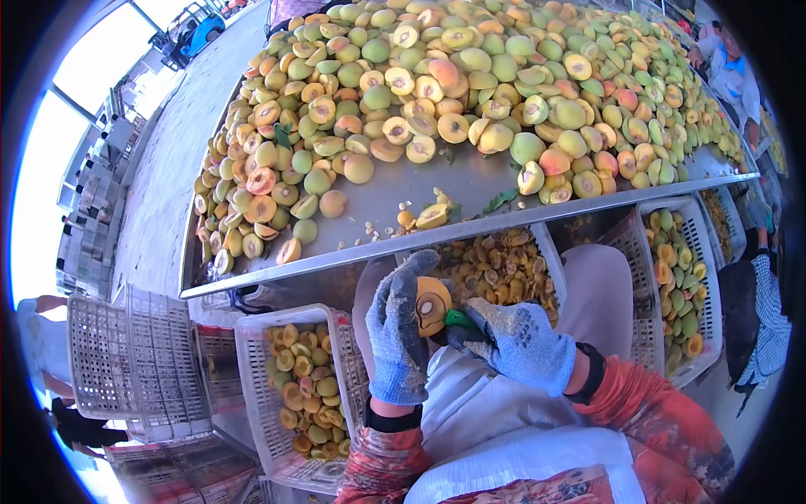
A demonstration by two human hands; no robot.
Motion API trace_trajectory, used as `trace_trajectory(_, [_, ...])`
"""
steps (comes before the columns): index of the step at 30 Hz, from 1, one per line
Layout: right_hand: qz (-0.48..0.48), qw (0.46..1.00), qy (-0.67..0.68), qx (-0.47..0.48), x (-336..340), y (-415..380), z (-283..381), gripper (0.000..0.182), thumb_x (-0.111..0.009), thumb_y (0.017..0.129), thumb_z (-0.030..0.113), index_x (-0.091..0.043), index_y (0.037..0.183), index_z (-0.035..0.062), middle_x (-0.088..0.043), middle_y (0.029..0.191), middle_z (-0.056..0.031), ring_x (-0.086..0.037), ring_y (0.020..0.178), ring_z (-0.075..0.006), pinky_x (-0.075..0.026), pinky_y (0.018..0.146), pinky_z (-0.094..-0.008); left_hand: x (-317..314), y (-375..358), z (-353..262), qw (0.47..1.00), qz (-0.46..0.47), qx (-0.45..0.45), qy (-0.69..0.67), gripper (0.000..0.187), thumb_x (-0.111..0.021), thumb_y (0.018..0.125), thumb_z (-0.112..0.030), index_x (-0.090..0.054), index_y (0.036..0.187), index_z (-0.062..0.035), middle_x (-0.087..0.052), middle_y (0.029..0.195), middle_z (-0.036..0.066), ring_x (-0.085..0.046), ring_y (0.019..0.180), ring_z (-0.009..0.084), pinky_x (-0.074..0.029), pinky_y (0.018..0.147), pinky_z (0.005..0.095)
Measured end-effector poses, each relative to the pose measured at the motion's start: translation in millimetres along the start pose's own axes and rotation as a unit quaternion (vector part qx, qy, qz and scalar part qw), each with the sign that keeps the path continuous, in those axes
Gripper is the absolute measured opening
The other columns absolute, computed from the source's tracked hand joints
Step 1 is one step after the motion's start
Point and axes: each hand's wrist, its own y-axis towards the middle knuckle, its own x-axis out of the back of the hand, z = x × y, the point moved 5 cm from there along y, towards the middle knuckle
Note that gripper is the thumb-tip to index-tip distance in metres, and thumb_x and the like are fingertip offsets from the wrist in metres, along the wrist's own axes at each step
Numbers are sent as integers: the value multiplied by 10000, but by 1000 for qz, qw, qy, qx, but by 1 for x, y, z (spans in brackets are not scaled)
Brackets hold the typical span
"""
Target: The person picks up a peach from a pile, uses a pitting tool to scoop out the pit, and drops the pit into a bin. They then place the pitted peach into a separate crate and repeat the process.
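Observation:
My left hand (401,336), in a blue-grey glove with dark worn fingers, holds an apricot half (432,304) upright, its cut face with the brown pit turned to the right. My right hand (522,340), gloved the same way, is wrapped round a small tool with a green handle (459,319). The tool's tip is against or just beside the lower edge of the fruit; its working end is hidden. Under my hands, between my knees, sits a crate of pits and fruit scraps (504,273).
A metal table (378,202) heaped with halved apricots (437,76) has a raised front rim. Crates of apricot halves stand at left (306,391) and right (676,286). Stacked crates (138,361) are farther left. Another person (735,80) is at the far right; a blue forklift (195,34) stands behind.

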Motion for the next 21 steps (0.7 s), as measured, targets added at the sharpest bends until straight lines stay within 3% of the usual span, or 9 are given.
trace_trajectory(3, [25, 999, 38, -27, -5, -6, -3, 324, -647, 802, 283, -544, 965, 21, -575, 675, -186, -590, 598, -354, -464, 523, -390, -5, -6, -13, 949, 31, -202, 239, 381, -481, 907, -273, -521, 1144, 23, -584, 1054, 162, -601, 888, 244, -510, 761, 332])
trace_trajectory(7, [-54, 991, 116, 26, -4, -10, -3, 284, -564, 865, 337, -513, 843, 59, -565, 599, -134, -567, 471, -273, -416, 422, -358, -13, -10, -12, 977, 14, -125, 174, 346, -490, 894, -227, -540, 1123, 27, -585, 1039, 169, -598, 879, 244, -498, 758, 322])
trace_trajectory(9, [228, 764, 542, -267, -24, -19, -8, 313, -505, 904, 367, -526, 892, 56, -521, 554, -59, -508, 420, -161, -382, 403, -277, -15, -11, -13, 970, 3, -183, 161, 319, -481, 888, -189, -562, 1108, 27, -593, 1005, 163, -594, 883, 241, -483, 762, 318])
trace_trajectory(13, [262, 698, 626, -229, -19, -21, -14, 355, -467, 922, 394, -533, 966, 48, -476, 549, -1, -446, 418, -91, -344, 401, -211, -20, -11, -16, 942, 13, -230, 244, 329, -470, 892, -185, -559, 1130, 23, -603, 1016, 143, -585, 890, 211, -470, 771, 296])
trace_trajectory(15, [304, 691, 608, -244, -17, -23, -23, 395, -454, 923, 420, -530, 1021, 45, -487, 548, -9, -468, 425, -98, -361, 406, -218, -20, -10, -6, 992, 26, -48, 116, 353, -513, 907, -221, -546, 1119, 60, -599, 1096, 138, -556, 1009, 180, -431, 862, 282])
trace_trajectory(17, [245, 710, 592, -291, -26, -24, -31, 386, -499, 899, 410, -530, 996, 37, -502, 550, -43, -489, 431, -135, -404, 427, -268, -16, -5, 3, 991, 22, -50, 119, 349, -519, 900, -213, -549, 1115, 61, -603, 1091, 138, -561, 1001, 178, -435, 854, 276])
trace_trajectory(18, [107, 927, 322, -163, -16, -16, -37, 414, -538, 870, 422, -540, 1010, 33, -533, 579, -48, -522, 452, -145, -413, 415, -263, -14, -1, 9, 991, 16, -54, 120, 346, -525, 893, -205, -551, 1110, 63, -606, 1085, 138, -566, 992, 176, -438, 847, 270])
trace_trajectory(19, [-45, 999, 0, -14, -3, -17, -25, 446, -577, 841, 434, -550, 1023, 28, -564, 607, -52, -556, 473, -156, -423, 403, -258, -14, 1, 15, 991, 21, -51, 120, 346, -525, 893, -205, -551, 1110, 63, -606, 1085, 138, -566, 992, 176, -438, 847, 270])
trace_trajectory(21, [-51, 998, -15, -19, -2, -20, -21, 403, -627, 823, 369, -525, 1017, 31, -545, 621, -41, -538, 486, -127, -414, 406, -248, -11, 4, 24, 993, -8, -59, 103, 354, -489, 882, -190, -547, 1126, 61, -601, 1036, 115, -567, 887, 157, -459, 764, 262])
